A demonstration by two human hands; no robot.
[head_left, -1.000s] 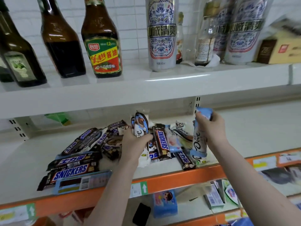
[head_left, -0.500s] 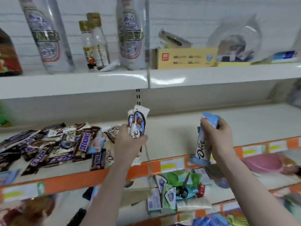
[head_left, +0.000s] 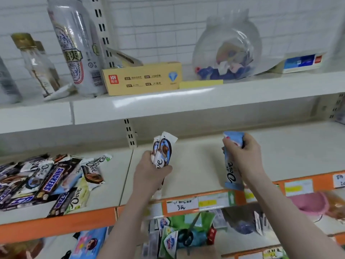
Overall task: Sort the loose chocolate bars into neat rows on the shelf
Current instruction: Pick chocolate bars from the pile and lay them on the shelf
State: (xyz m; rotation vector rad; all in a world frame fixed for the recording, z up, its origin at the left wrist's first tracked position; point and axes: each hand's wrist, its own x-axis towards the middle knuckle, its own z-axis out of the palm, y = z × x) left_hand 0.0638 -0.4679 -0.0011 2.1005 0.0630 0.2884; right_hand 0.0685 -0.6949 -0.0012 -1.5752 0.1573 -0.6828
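My left hand [head_left: 150,173] has its fingers curled round the lower half of 2 or so white-and-blue Dove bars [head_left: 162,150], held upright; the exact count is not clear. My right hand [head_left: 242,156] pinches the upper end of a light-blue Dove bar [head_left: 231,171], which hangs down over the front edge of the shelf [head_left: 196,165]. Both hands are above a bare stretch of that shelf. The loose pile of chocolate bars [head_left: 48,182], Snickers and Dove mixed and overlapping, lies well apart on the left section.

Handling judgement: the bars look light and fairly stiff inside glossy film wrappers, which I expect to be slippery. The crimped ends are thin and will flex. I judge a hold across the middle, flat faces between thumb and fingers, to be safer than an end pinch for laying them square.

Containers: on the upper shelf a clear plastic bag [head_left: 227,49] holds small blue, white and pink items I cannot identify. A yellow carton [head_left: 141,79] stands beside it, contents not visible. A lower tier holds mixed packets [head_left: 171,238].
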